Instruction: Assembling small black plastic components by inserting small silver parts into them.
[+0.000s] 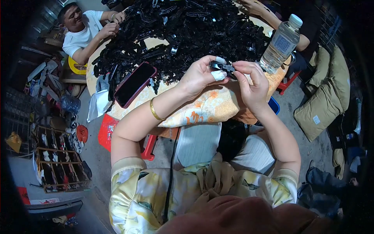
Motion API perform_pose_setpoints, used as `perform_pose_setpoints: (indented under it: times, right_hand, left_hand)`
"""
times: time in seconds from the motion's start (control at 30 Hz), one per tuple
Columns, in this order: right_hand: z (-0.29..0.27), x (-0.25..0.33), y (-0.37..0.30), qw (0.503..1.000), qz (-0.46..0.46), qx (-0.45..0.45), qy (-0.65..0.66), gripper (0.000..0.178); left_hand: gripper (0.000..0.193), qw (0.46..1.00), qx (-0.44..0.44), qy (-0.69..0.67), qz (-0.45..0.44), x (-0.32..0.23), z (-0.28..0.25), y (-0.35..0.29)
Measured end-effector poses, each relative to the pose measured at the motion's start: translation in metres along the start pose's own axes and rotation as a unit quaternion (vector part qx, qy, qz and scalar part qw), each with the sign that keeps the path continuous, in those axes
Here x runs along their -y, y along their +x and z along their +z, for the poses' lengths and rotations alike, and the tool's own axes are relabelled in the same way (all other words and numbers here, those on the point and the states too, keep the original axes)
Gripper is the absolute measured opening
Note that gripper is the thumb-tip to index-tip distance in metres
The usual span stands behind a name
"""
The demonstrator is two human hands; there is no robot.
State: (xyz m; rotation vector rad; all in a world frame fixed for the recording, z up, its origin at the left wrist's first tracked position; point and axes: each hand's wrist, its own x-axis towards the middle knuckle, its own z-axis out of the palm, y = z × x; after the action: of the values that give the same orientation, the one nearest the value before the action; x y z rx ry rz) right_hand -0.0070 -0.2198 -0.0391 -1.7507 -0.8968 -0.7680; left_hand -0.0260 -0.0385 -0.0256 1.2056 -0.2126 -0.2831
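Between my two hands, just above the near edge of the table, is a small black plastic piece (227, 68) with a shiny curved part; its exact kind is hard to make out. My left hand (198, 77) pinches one end, white tape wrapped round its thumb and a finger. The thumb and fingers of my right hand (254, 82) close on the other end. Beyond them spreads a big heap of black plastic pieces (187, 39), some long and toothed. Below the hands, a flowered tablecloth (212, 104) covers the round table's edge.
A phone (135, 86) lies left of my left forearm, near a white sheet (99, 104). The clear water bottle (281, 45) stands right of my right hand. Co-workers' arms reach in at far left (95, 41) and far right (261, 11). A red stool (149, 148) stands below.
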Motion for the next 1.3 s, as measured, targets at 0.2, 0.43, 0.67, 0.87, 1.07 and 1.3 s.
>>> perform_pose_setpoints:
  times: [0.2, 0.43, 0.67, 0.87, 1.07, 1.3]
  right_hand:
    - [-0.001, 0.005, 0.003, 0.992, -0.096, 0.032, -0.075, 0.015]
    - [-0.002, 0.002, -0.002, 0.999, 0.019, -0.005, 0.039, 0.011]
    - [-0.001, 0.004, -0.003, 0.998, 0.048, 0.02, 0.043, 0.009]
    - [-0.004, 0.003, 0.002, 0.996, -0.067, 0.039, -0.034, 0.013]
    - [-0.006, 0.003, 0.002, 0.99, -0.111, 0.065, -0.066, 0.016]
    - [-0.005, 0.005, -0.008, 0.929, 0.273, 0.181, 0.173, 0.037]
  left_hand:
    - [0.034, 0.999, -0.022, -0.017, 0.021, -0.005, 0.001, -0.002]
    - [0.034, 0.998, -0.01, 0.051, 0.021, -0.005, 0.001, -0.004]
    - [0.033, 0.995, -0.003, 0.092, 0.029, -0.002, 0.001, -0.004]
    - [0.033, 0.996, -0.024, 0.075, 0.035, -0.001, 0.004, -0.004]
    - [0.032, 0.998, -0.008, 0.057, 0.032, -0.007, 0.004, -0.007]
    - [0.029, 0.967, -0.013, 0.228, 0.111, -0.013, 0.011, -0.018]
